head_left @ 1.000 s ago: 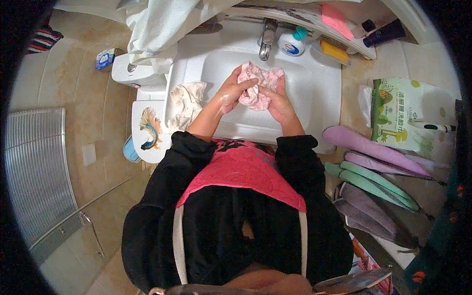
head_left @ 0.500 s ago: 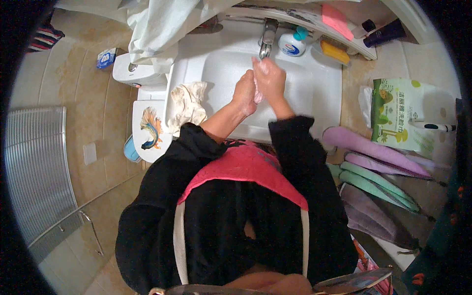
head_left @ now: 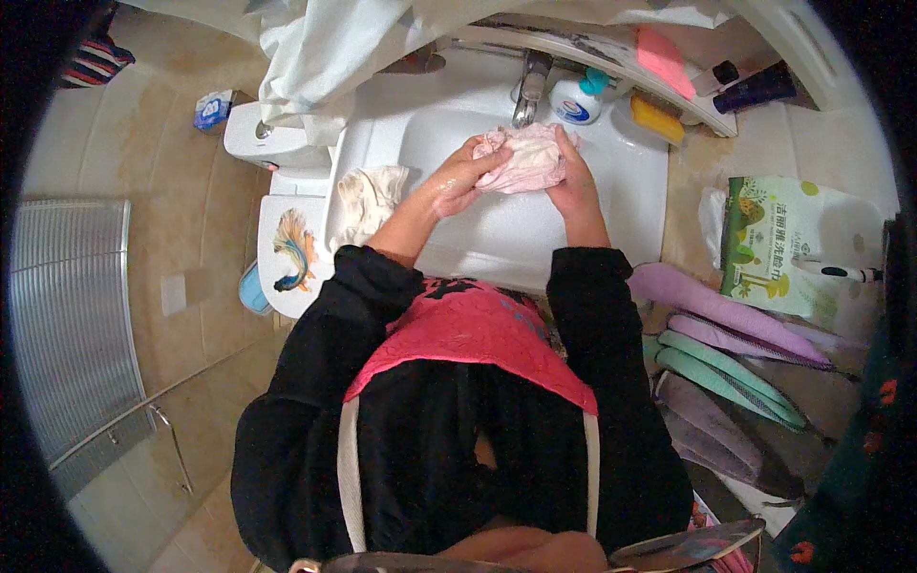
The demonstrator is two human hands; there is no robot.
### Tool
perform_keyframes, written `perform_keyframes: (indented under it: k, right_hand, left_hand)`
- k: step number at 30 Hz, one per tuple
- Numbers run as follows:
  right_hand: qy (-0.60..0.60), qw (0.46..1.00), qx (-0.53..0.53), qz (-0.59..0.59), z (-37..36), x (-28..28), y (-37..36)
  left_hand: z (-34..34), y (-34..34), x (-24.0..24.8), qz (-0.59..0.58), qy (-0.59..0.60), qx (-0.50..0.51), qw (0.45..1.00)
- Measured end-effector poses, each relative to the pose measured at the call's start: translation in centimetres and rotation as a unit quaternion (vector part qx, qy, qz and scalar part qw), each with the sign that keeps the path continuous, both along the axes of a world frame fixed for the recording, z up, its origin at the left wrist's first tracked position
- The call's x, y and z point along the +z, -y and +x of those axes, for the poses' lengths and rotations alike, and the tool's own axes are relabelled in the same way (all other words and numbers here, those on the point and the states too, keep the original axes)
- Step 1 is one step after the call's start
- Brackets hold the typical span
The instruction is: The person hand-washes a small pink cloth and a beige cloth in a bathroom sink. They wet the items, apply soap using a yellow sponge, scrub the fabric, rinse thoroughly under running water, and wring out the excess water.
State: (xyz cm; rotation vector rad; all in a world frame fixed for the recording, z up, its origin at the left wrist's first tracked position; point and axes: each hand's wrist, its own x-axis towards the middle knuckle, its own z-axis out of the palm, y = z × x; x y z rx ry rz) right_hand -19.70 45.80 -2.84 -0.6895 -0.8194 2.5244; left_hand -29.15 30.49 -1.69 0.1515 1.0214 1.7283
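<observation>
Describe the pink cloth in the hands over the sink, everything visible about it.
The pink cloth is a pale pink, soft-looking fabric, bunched into a crumpled wad with folds and creases. It looks wet, though that is hard to confirm. It is held above the white sink basin, just below the metal faucet. The left hand grips its left end and the right hand clasps its right side; nothing else touches it.

1. My left hand (head_left: 457,181) and right hand (head_left: 573,181) bury part of the pink cloth (head_left: 523,160), so I can't tell its full shape
2. The cloth covers the faucet's (head_left: 531,84) spout
3. My fingertips disappear into the folds
4. My chest hides the sink's (head_left: 630,191) near rim
5. The hanging white towel (head_left: 325,48) is cut off at the top edge
</observation>
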Motion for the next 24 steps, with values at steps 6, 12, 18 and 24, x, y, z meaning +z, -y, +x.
perform_keyframes:
  k: [6, 12, 18, 24]
  right_hand:
    - [-0.041, 0.998, 0.039, -0.041, 4.0, -1.6, 0.3]
    - [-0.080, 0.995, 0.058, -0.022, 4.0, -2.3, 2.8]
    - [-0.155, 0.967, 0.130, -0.155, 3.5, 2.0, 4.6]
    - [0.153, 0.612, -0.144, 0.763, -1.1, -0.2, 7.3]
  left_hand:
    - [-0.1, 1.1, 0.9, -0.021, -0.006, -0.013, 1.000]
    - [0.5, -0.2, -0.4, 0.037, 0.053, 0.052, 0.997]
    - [0.1, -0.6, -0.3, 0.111, 0.244, 0.028, 0.963]
    - [2.3, -2.7, -2.5, 0.059, 0.139, 0.157, 0.976]
